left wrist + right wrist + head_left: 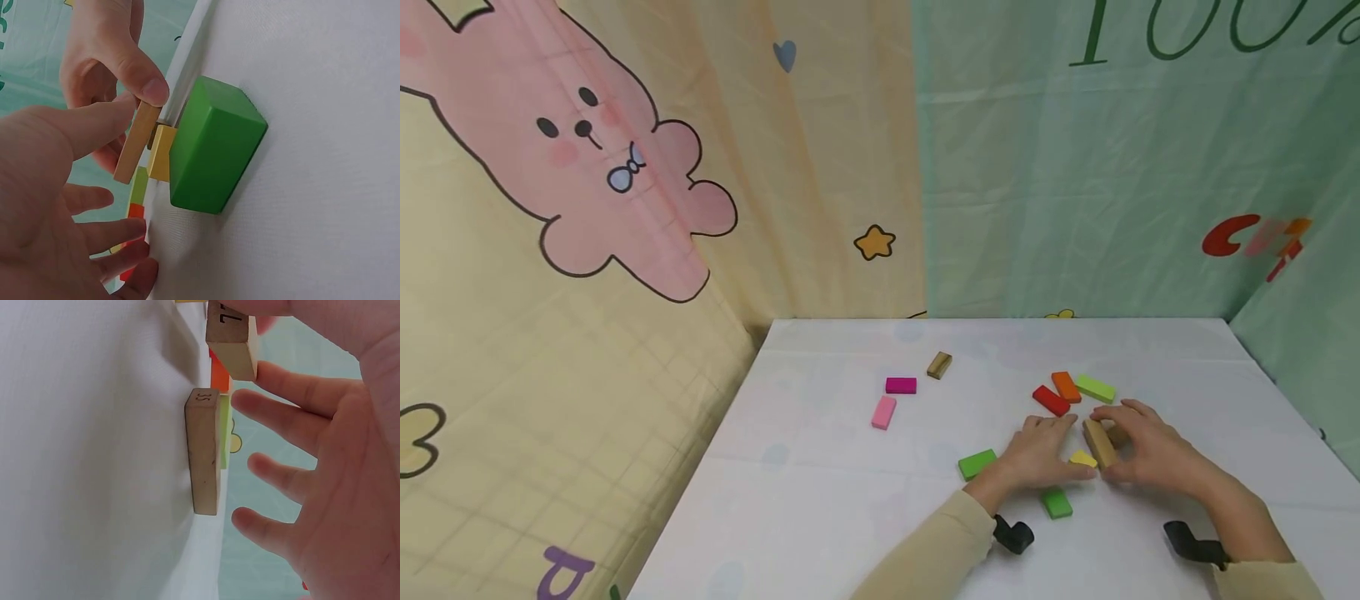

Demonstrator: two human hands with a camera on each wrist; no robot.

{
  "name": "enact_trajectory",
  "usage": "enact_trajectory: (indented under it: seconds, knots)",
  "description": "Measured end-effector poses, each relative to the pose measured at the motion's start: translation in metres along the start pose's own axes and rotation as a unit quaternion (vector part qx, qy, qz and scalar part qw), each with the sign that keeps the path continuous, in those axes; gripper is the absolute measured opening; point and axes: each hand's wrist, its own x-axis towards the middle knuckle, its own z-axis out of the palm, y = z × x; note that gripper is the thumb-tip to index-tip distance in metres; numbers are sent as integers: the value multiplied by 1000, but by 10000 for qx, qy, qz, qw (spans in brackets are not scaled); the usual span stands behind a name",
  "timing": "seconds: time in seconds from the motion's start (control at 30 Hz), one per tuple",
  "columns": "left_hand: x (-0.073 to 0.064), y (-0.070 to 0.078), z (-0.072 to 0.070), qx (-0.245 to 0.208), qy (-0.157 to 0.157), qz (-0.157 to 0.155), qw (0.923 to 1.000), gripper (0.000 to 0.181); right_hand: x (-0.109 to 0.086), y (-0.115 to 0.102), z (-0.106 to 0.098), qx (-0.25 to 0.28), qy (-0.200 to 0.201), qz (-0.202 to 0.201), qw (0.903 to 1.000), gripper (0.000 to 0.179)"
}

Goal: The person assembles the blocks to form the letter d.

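My right hand point(1165, 454) pinches a plain wooden block point(1100, 444) between thumb and index finger, its other fingers spread in the right wrist view. A printed number shows on the end of that block point(228, 325). Beside it, on the cloth, lies a second wooden block point(204, 453) marked 35, partly covered by the right hand in the head view. My left hand point(1037, 454) hovers just left with fingers apart, its thumb tip overlapping the held block in the left wrist view. Between the hands is a yellow block point(1082, 458); a green block point(1057, 502) lies nearer.
Red point(1051, 400), orange point(1066, 387) and lime green point(1096, 388) blocks lie beyond the hands. Another green block point(977, 464) sits by the left wrist. Farther left are magenta point(901, 386), pink point(883, 412) and wooden point(939, 365) blocks on the white table point(820, 517).
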Motion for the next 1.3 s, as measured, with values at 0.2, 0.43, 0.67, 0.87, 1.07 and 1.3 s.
enact_trajectory:
  seconds: [0.2,0.43,0.67,0.87,1.07,1.3]
  knots:
    - [-2,-1,-3,-351,76,162,9992,76,0,-9,0,-20,-55,53,10000,74]
    - [-11,5,-6,123,178,291,9993,79,-3,-23,-6,-237,-29,-22,9997,79]
    - [-19,7,-12,428,307,229,9984,90,-1,-36,-7,-353,17,-120,9993,77]
    - [-29,2,-17,507,336,363,9975,98,2,-46,0,-474,23,-38,9989,79]
    - [-36,-6,-17,587,294,507,9966,93,4,-53,4,-496,2,16,9988,80]
    - [-45,-18,-15,739,380,544,9951,88,7,-58,12,-428,-105,-148,9989,78]
